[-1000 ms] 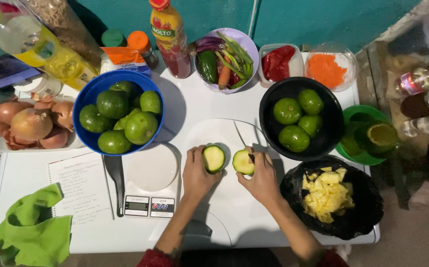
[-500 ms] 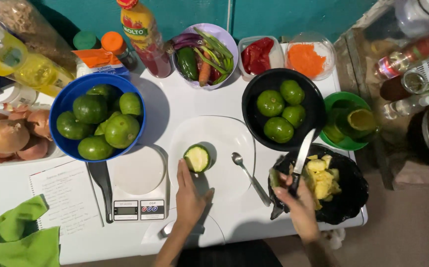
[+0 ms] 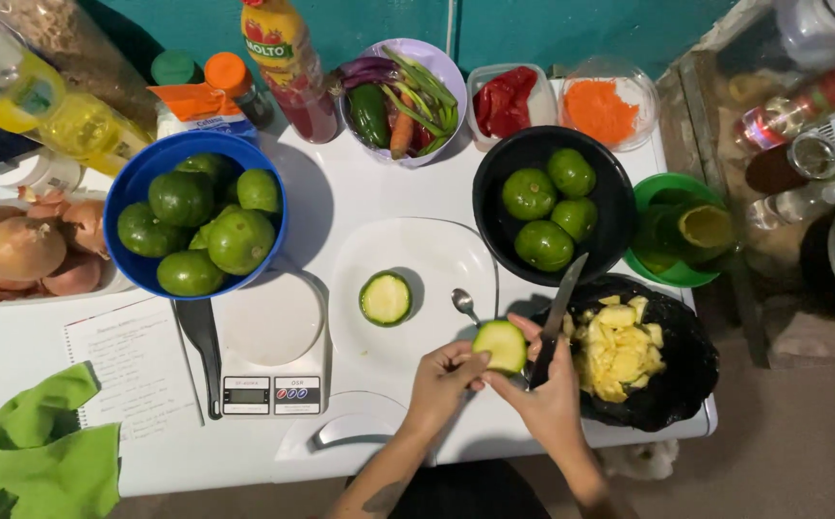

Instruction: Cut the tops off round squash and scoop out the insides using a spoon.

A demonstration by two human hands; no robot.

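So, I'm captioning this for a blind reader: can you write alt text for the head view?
Over a white table, both hands hold a halved green fruit, the right hand also gripping a knife. The other half lies cut side up on a white plate, between a blue bowl and a black bowl of green fruit.

Bright overhead light, soft shadows, sharp, edges dim.
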